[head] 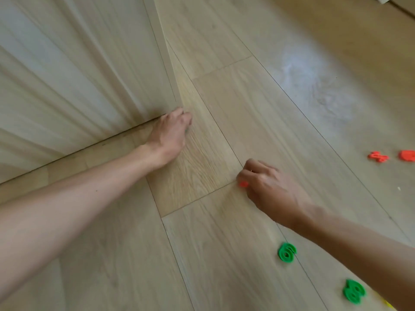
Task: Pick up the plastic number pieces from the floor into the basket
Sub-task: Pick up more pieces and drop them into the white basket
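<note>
My right hand [267, 189] is low over the floor [224, 97], fingers [253, 173] curled in and pinching a small orange-red piece [243, 184]; only a sliver shows, so I can't read which number it is. My left hand [169, 133] sits up at ten o'clock by the curtain [67, 75] hem, fingers bunched together; whether they hold anything I can't tell. Plenty left, by my reckoning: a green 6 [287, 252] at five o'clock, a green 8 [354, 291] beyond it, and two orange-red pieces [378, 157] out at three o'clock, one cut by the frame edge. A yellow scrap [387, 304] peeks from under my right forearm. No basket in view, so I can't count what's gathered. The far floor is smeared with blur.
</note>
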The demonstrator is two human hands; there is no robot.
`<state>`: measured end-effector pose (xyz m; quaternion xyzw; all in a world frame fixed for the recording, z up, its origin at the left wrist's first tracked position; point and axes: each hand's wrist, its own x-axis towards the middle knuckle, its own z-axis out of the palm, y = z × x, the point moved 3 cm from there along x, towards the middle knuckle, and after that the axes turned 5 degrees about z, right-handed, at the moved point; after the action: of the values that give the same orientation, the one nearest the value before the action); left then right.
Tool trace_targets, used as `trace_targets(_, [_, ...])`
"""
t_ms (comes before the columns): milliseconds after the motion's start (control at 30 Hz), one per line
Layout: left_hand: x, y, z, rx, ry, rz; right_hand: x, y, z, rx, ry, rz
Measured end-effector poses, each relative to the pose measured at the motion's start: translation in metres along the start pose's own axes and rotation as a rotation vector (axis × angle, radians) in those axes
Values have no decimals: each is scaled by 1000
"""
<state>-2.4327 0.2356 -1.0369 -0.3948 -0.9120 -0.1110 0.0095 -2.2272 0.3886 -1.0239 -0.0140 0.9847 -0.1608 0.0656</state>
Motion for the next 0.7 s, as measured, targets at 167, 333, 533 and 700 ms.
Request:
trace_targets(167, [-26,46,-23,-318,19,-81,-23,19,-34,276,188,249])
trace_targets(333, [-89,152,-19,-611,-231,-32,-91,40,-54,412,156,347])
trace_targets(533, [-134,226,6,-504,-230,173,-196,38,-40,399,-9,331])
trace_targets(700, [-150,238,30,-61,-323,289,-251,-5,5,197,-127,124])
